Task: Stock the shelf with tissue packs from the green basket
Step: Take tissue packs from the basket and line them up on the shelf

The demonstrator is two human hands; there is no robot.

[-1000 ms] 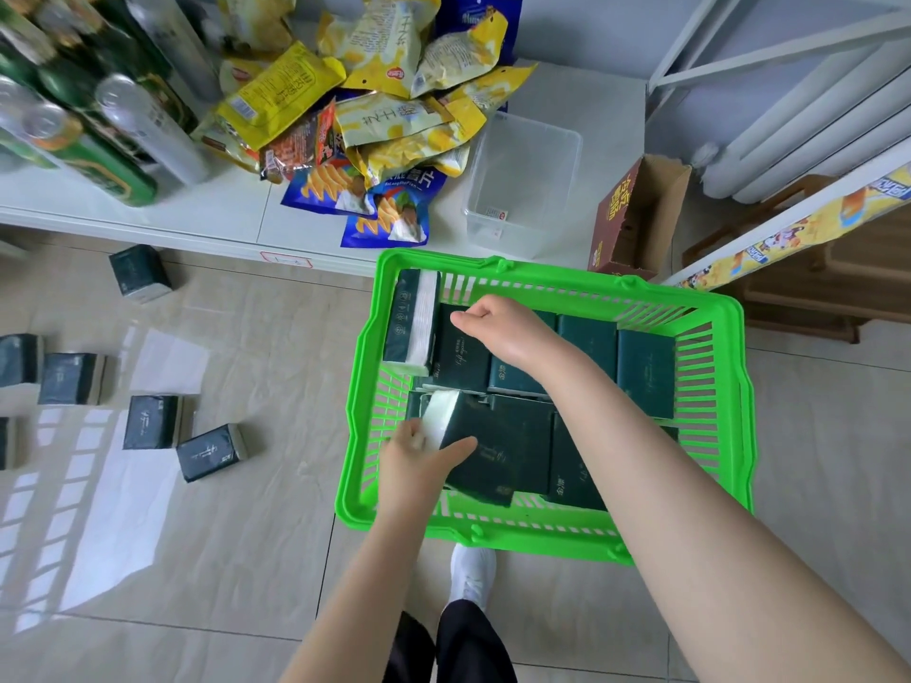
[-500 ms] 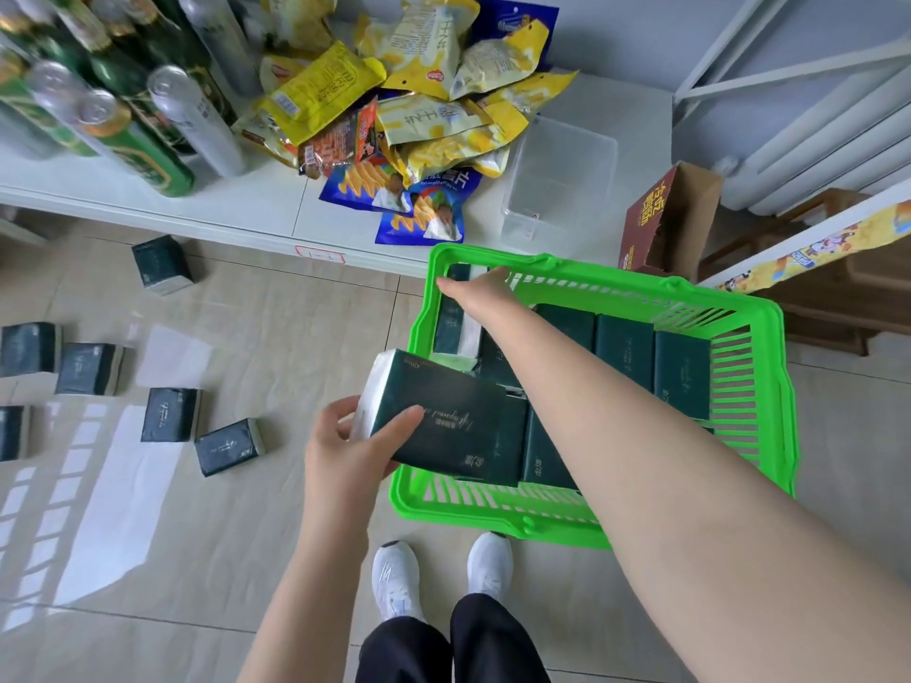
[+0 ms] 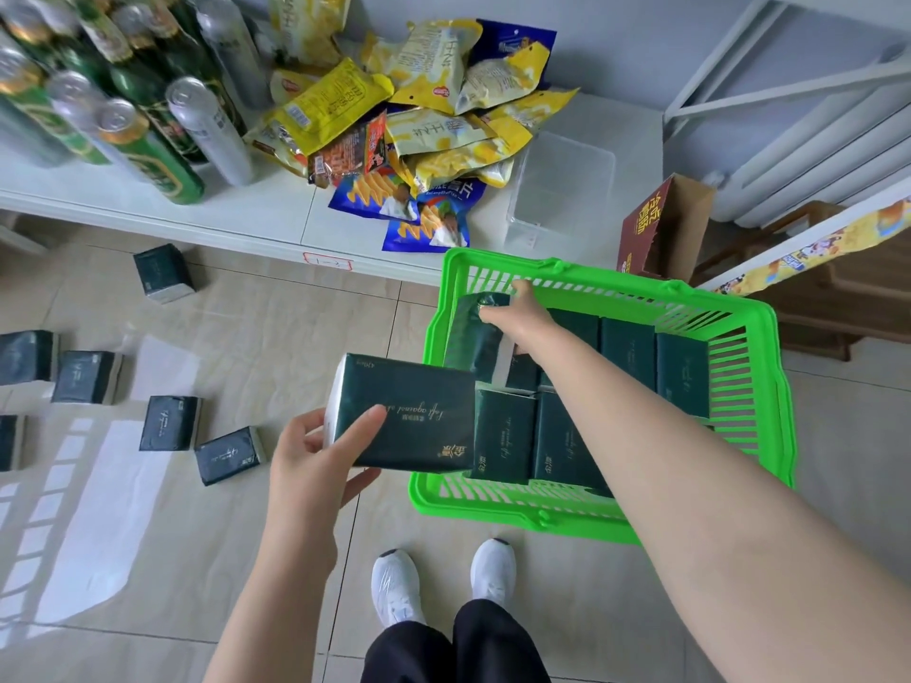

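A green basket [image 3: 769, 386] stands on the tiled floor in front of a low white shelf [image 3: 276, 214]. Several dark green tissue packs [image 3: 626, 352] lie inside it. My left hand [image 3: 315, 460] holds one tissue pack [image 3: 409, 411] flat, just left of the basket's near left corner. My right hand [image 3: 522, 313] reaches to the basket's far left corner and grips the top of an upright tissue pack [image 3: 473, 337] there.
Several more tissue packs [image 3: 170, 421] lie scattered on the floor at the left. The shelf carries green cans [image 3: 148, 150], snack bags [image 3: 443, 125] and a clear plastic bin [image 3: 557, 189]. A brown carton [image 3: 655, 229] stands right of it. My white shoes [image 3: 443, 579] are below the basket.
My left hand has lifted a tissue pack out of the basket and to the left. My right hand moved to the far left corner and took hold of the upright pack.
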